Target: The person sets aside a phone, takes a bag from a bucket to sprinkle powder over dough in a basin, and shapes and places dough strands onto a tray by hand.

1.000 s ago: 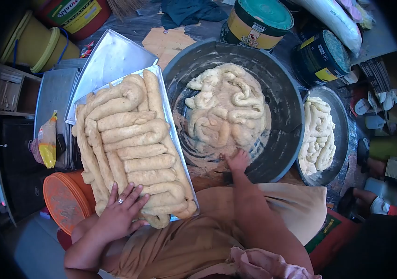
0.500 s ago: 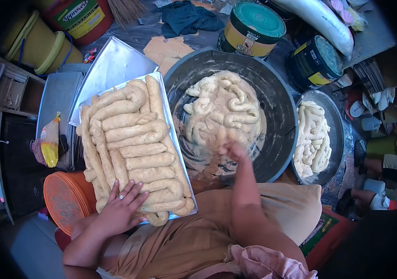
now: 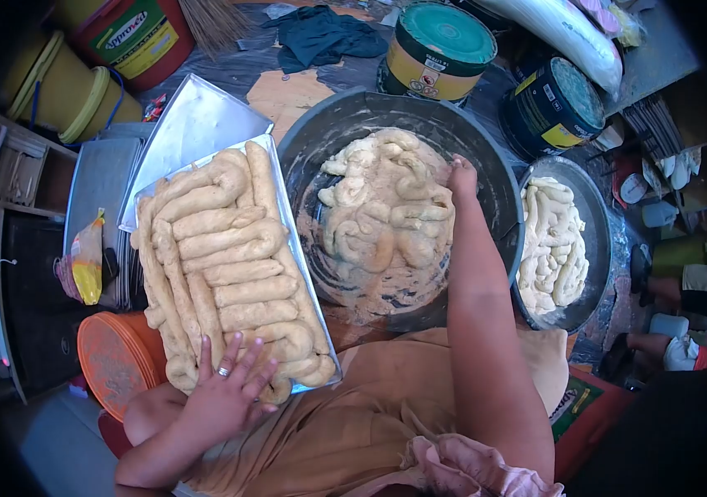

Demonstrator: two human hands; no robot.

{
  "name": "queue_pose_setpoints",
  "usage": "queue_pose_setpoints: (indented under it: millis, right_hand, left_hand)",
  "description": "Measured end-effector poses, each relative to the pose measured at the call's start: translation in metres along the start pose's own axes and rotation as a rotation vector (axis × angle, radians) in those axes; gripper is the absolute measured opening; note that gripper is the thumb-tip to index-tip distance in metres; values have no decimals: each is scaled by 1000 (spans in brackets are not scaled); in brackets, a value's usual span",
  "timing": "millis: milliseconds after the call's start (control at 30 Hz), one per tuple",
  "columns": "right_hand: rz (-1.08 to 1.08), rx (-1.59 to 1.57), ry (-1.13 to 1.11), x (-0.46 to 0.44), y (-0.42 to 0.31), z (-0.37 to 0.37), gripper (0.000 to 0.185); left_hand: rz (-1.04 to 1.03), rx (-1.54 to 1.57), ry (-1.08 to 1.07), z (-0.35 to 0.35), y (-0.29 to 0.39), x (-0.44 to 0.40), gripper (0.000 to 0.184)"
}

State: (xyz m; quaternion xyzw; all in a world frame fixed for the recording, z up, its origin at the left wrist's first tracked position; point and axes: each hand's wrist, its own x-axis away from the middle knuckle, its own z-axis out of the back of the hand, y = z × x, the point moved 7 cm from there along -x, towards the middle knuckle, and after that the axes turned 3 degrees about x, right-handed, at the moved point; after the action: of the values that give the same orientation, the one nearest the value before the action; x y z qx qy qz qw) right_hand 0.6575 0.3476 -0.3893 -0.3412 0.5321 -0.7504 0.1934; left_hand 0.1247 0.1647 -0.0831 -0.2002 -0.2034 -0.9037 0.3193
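My left hand [image 3: 233, 389], with a ring on one finger, lies spread over the near end of the dough ropes [image 3: 246, 269]. Those ropes are packed on a metal tray [image 3: 309, 291] that slants across my lap. In the large dark basin [image 3: 498, 211] sits a coiled mass of dough [image 3: 386, 199] dusted with brown powder. My right hand [image 3: 463, 174] is at the right edge of that dough, inside the basin. Its fingers look bunched together, and whether they hold anything is hidden.
Right of the basin, an oval dark pan [image 3: 598, 248] holds more pale dough. Green-lidded buckets [image 3: 444, 37] stand behind. An orange bucket [image 3: 117, 364] is at the left, beside stacked trays [image 3: 101, 178]. Another person's legs [image 3: 651, 344] show at the far right.
My right hand has moved from the near side of the dough up to its far right edge. My left hand has stayed on the dough ropes, its fingers slightly more spread.
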Motion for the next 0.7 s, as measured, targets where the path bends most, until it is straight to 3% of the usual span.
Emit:
queue_pose_setpoints:
  millis: [33,133,233,333,433,533,633,700]
  right_hand:
    - [-115,-132,-123,-1,11,-6,32]
    - [-36,-32,-324,3,27,-13,31]
    - [-240,-479,182,32,27,33,29]
    - [-224,-454,249,-12,128,75,30]
    - [-298,-20,261,17,140,61,29]
    - [-180,502,362,42,115,25,33]
    - [71,614,473,70,82,-9,41]
    - [181,353,248,74,79,-32,43]
  left_hand:
    - [-19,35,23,6,8,-2,68]
    - [-68,136,82,15,25,-14,65]
    - [-106,172,96,9,27,-22,66]
    - [-197,235,80,-3,26,-22,65]
    - [-226,237,79,-6,28,-26,60]
    - [-223,260,74,-8,26,-30,59]
    - [-201,286,74,-13,21,-33,58]
    - [-207,264,70,-12,21,-34,57]
